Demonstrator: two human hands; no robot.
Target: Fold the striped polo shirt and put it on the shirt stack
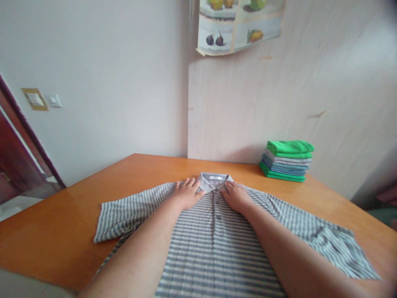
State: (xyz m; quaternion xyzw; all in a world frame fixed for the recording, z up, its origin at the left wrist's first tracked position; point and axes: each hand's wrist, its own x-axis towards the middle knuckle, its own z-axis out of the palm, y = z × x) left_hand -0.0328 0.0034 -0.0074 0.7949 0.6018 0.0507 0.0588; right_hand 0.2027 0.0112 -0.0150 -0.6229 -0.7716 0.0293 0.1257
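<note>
A grey and white striped polo shirt [198, 248] lies front side up, its sleeves spread to both sides and its grey collar [207, 182] at the far end. My left hand [187, 193] rests flat on the shirt just left of the collar, fingers stretched out. On the collar's other side my right hand [236, 196] lies flat too, its fingertips touching the collar's edge. Neither hand grips the cloth. The right sleeve [331, 244] is rumpled near its end. My forearms cover parts of the shirt's sides, and its hem is out of view.
The shirt lies on an orange-brown wooden table [149, 170]. At the back right stands a stack of folded clothes [287, 161], green on top. A wall [139, 82] rises behind the table, with a fruit poster [240, 29] hung on it.
</note>
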